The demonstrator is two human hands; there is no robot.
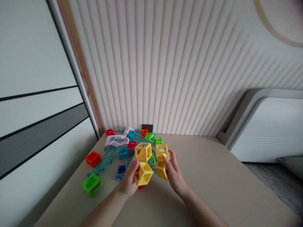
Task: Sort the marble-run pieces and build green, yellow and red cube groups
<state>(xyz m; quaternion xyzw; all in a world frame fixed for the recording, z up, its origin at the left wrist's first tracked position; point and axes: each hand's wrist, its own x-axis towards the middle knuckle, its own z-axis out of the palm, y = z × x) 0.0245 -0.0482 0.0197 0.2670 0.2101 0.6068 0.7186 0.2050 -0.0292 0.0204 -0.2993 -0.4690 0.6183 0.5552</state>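
My left hand (130, 178) is closed on a pair of yellow hollow cube blocks (145, 173), one above the other. In my right hand (174, 171) is a second pair of yellow hollow blocks (162, 168), also stacked, gripped between thumb and fingers. A narrow gap separates the two pairs, which are held up above the table. Behind them, partly hidden, lies a green block (151, 159). A bit of a red piece (141, 187) shows below the left pair. Left of my left hand sits a blue block with a round hole (121, 171).
On the table (213, 183) lie a green block (92, 184), an orange-red block (92, 159), teal clear track pieces (105, 160), a lilac zigzag piece (117, 140) and several other blocks. A ribbed wall (161, 69) rises behind; a white cabinet (35, 94) stands left.
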